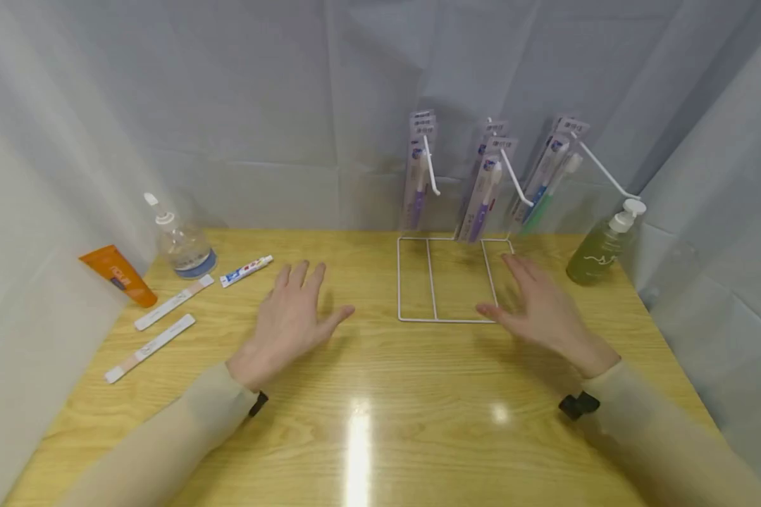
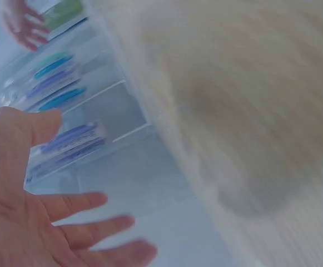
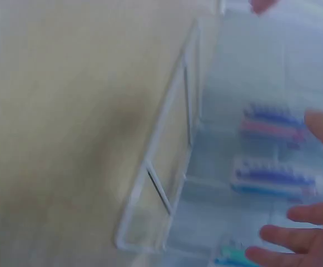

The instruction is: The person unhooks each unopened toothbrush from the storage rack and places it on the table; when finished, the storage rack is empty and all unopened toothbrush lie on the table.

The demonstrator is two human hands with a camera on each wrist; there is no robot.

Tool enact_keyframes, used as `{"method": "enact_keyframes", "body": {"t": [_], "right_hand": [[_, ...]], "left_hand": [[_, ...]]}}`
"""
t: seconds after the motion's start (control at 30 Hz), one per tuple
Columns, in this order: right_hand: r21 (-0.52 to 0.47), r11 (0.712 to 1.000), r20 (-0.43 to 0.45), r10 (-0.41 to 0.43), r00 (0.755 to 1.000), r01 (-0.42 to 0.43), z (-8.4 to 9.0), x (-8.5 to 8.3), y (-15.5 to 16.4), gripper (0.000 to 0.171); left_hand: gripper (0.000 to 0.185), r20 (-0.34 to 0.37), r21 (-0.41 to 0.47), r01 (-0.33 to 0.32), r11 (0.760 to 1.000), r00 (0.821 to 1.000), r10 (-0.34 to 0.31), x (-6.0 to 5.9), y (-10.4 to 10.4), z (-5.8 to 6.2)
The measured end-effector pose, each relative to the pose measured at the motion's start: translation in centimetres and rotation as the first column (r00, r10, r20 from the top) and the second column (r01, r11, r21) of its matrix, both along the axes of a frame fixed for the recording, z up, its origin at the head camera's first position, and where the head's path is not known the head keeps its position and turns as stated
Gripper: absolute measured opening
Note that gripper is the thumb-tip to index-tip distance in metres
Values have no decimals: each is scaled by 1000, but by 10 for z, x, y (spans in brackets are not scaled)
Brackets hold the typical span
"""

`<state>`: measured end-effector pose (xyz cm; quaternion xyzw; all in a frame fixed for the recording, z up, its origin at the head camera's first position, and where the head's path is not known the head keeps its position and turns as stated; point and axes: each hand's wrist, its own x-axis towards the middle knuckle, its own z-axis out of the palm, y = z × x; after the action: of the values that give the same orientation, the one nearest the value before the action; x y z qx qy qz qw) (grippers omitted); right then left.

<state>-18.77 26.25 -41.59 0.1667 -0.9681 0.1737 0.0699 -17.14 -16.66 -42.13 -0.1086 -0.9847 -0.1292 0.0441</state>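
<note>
My left hand (image 1: 289,315) hovers over the table with fingers spread and holds nothing; the small toothpaste tube (image 1: 246,271) lies just beyond it to the left. My right hand (image 1: 542,308), also spread and holding nothing, is over the front right corner of the white wire rack (image 1: 447,320). From the rack's hooks hang packaged toothbrushes: purple ones on the left hook (image 1: 418,183) and middle hook (image 1: 481,201), blue and green ones on the right (image 1: 541,184). In the left wrist view the fingers (image 2: 89,206) are apart, with packaged toothbrushes (image 2: 72,139) behind them.
At the left stand an orange tube (image 1: 120,276) and a clear pump bottle (image 1: 187,250). Two slim white packets (image 1: 174,303) lie in front of them. A green pump bottle (image 1: 599,250) stands at the right, near the grey curtain (image 1: 704,232).
</note>
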Motion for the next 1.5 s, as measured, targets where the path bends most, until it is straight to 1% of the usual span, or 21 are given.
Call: {"method": "enact_keyframes", "body": {"t": [0.07,0.17,0.27,0.37,0.47,0.57,0.67,0.73,0.83,0.9,0.97,1.03,1.1,1.2,1.23,1.3,1.33,1.4,1.43,1.47,1.5], "right_hand": [[-120,992,-81,-50,995,40,11,-8,10,93],[-264,961,-157,-128,979,83,27,-25,23,78],[-409,902,-124,-209,970,142,46,-46,36,75],[-513,832,-33,-267,963,213,62,-69,46,75],[-587,757,32,-335,942,289,71,-87,53,70],[-636,691,73,-391,918,345,73,-99,55,63],[-673,637,94,-430,898,375,72,-106,55,48],[-697,610,97,-442,892,378,72,-109,55,33],[-736,570,100,-444,890,367,72,-112,54,12],[-768,538,107,-425,899,346,73,-113,53,6],[-803,505,108,-398,911,316,74,-114,53,6],[-843,460,108,-363,925,279,75,-114,52,6],[-881,404,109,-330,938,244,77,-113,52,6],[-919,343,89,-303,949,195,79,-111,54,9],[-924,338,76,-300,951,181,79,-110,55,10],[-925,346,47,-303,952,156,79,-108,58,11],[-926,351,29,-304,952,140,79,-107,59,12],[-914,382,8,-317,948,136,79,-105,63,10],[-902,410,-3,-326,945,139,79,-103,65,8],[-890,433,-11,-334,943,143,79,-100,67,8],[-884,447,-27,-334,942,134,79,-96,69,8]], "left_hand": [[90,-10,75,14,997,1000,-13,-4,4,5],[73,27,180,13,984,999,-18,-11,12,10],[63,101,291,-6,957,995,-24,-22,24,11],[58,190,422,-46,906,981,-39,-37,40,7],[52,262,541,-102,835,964,-52,-52,61,0],[47,311,601,-138,787,948,-71,-64,83,-11],[45,346,628,-173,758,935,-73,-76,101,-20],[46,354,631,-194,751,933,-56,-83,109,-26],[46,345,612,-219,760,939,-7,-104,113,-48],[46,328,597,-220,772,944,15,-119,112,-67],[47,324,578,-213,788,946,18,-133,110,-82],[49,337,572,-209,793,941,6,-138,109,-85],[51,347,575,-202,793,938,-12,-140,108,-87],[51,396,589,-231,775,918,-27,-125,111,-64],[51,405,590,-238,771,914,-27,-119,112,-55],[51,406,586,-238,774,913,-27,-107,113,-41],[51,412,575,-246,780,911,-16,-99,115,-31],[51,398,568,-237,788,917,-11,-95,115,-28],[51,389,567,-232,790,921,-9,-100,114,-34],[52,380,560,-225,797,925,-6,-100,114,-35],[52,386,559,-227,797,923,-8,-102,113,-37]]}}
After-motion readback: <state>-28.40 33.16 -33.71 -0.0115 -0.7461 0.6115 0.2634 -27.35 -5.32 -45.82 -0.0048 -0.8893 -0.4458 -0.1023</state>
